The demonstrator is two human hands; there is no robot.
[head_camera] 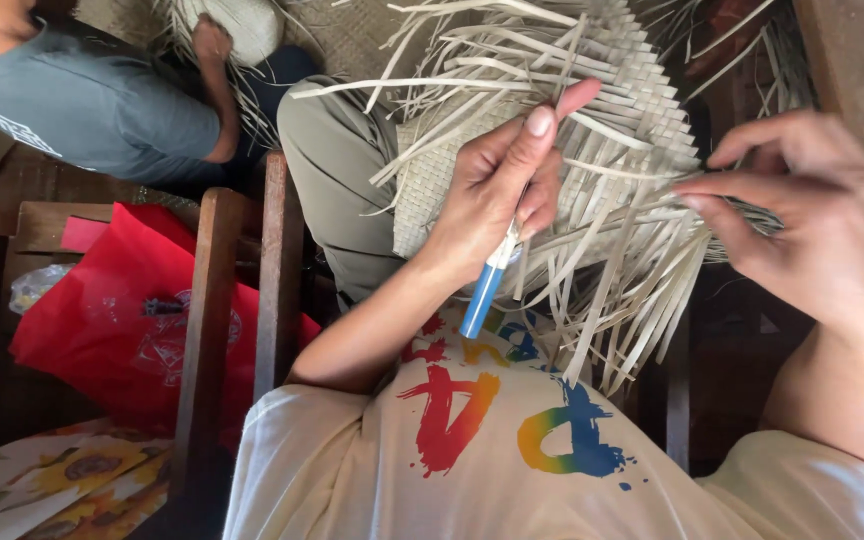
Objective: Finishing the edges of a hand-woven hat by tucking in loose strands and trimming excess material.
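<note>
The left hand (497,190) gripped a blue tool (484,290) against the light, pliable mat (592,150), best held at its woven part, while the right hand (812,220) pinched loose strips (642,290).

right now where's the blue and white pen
In the head view, the blue and white pen hangs from the left hand, against the woven straw piece.

The woven mat piece (552,130) I'm working on is pale straw, plaited tight in a checker weave, with loose flat strips fanning off its lower edge past my knee (337,170). The blue-and-white pen-like tool (487,285) slants down just below the mat.
</note>
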